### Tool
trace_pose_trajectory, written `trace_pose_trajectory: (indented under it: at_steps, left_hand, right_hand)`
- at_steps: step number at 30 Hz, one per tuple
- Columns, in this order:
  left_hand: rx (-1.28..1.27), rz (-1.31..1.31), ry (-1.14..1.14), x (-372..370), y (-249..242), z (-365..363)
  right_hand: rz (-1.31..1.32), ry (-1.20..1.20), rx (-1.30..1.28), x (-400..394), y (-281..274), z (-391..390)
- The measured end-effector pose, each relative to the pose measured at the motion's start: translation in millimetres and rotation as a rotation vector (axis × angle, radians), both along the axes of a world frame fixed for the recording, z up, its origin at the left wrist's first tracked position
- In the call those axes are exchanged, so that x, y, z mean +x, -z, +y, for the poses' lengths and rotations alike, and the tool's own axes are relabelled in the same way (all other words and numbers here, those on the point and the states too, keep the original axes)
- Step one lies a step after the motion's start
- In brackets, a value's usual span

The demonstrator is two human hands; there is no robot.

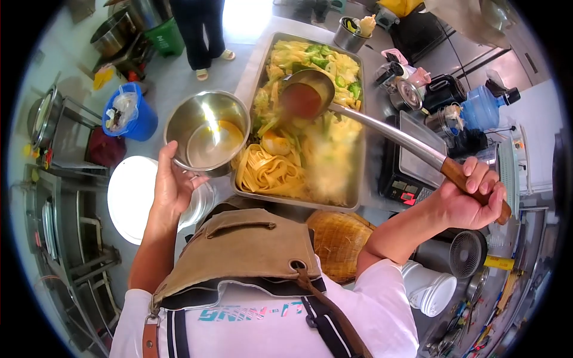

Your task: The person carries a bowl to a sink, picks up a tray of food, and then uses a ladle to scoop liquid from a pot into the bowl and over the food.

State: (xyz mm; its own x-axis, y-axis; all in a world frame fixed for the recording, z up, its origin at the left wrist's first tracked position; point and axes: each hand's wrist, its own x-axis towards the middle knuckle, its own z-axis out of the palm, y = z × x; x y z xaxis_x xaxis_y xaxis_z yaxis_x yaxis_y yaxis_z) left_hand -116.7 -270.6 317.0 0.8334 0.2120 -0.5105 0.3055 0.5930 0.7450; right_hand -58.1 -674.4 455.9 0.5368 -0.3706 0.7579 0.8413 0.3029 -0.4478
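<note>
My right hand (473, 197) is closed round the wooden handle of a large metal ladle (391, 132). Reddish-brown liquid (303, 101) lies in the ladle's bowl, which hangs over a deep metal tray (358, 190). Wide yellowish noodles (271, 173) fill the tray's near left part, with pale and green leafy vegetables (325, 62) farther back. Steam blurs part of the food. At the tray's left, my left hand (173, 179) grips a steel bowl (206, 98) by its side, thumb at the rim. A little yellowish liquid shows at the bottom of that tilted bowl.
A digital scale (401, 190) stands right of the tray, near a blue water jug (482, 107). A metal container with utensils (351, 37) is behind it. On the left are a white bucket (128, 197) and a blue bin (140, 116). Another person's legs (200, 36) show at the back.
</note>
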Motion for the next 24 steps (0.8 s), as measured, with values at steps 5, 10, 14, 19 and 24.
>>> trace_pose_trajectory:
  at_steps: [5,10,14,19,24]
  left_hand:
    - [-0.013,-0.02,-0.028,0,3,3]
    - [-0.011,-0.006,-0.059,1,0,4]
    - [0.001,-0.003,-0.123,3,-6,-1]
    - [0.004,0.012,-0.171,2,-2,2]
    - [0.028,0.044,-0.215,3,-7,-3]
  right_hand:
    - [-0.011,0.004,0.02,34,-2,1]
    - [-0.014,-0.021,0.083,70,-2,4]
    - [-0.017,0.002,0.075,103,-1,10]
    - [-0.025,0.086,0.086,139,-3,23]
    - [-0.016,0.089,0.124,171,-8,34]
